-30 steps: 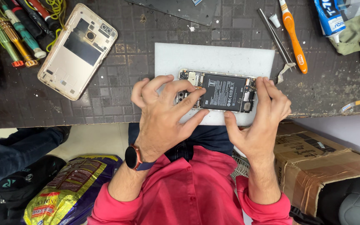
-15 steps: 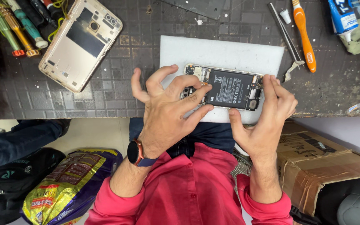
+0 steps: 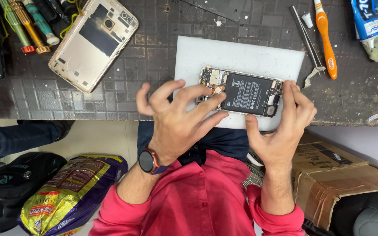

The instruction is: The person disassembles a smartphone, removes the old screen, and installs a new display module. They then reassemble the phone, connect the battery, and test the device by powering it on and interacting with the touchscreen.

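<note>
Your opened phone point(image 3: 241, 92) lies on the white foam pad point(image 3: 241, 57) at the near edge of the dark grid mat point(image 3: 154, 87). Its golden back cover point(image 3: 93, 41) is already off and rests well apart on the left. The black battery point(image 3: 246, 93) and the boards are still in the frame. Your left hand point(image 3: 178, 118) is spread, fingertips touching the phone's left end; your right hand point(image 3: 285, 126) steadies the right end, maybe pinching it, I cannot tell.

A shiny yellow and purple plastic bag point(image 3: 68, 192) lies on the floor; a brown cardboard box point(image 3: 342, 175) stands at right.
</note>
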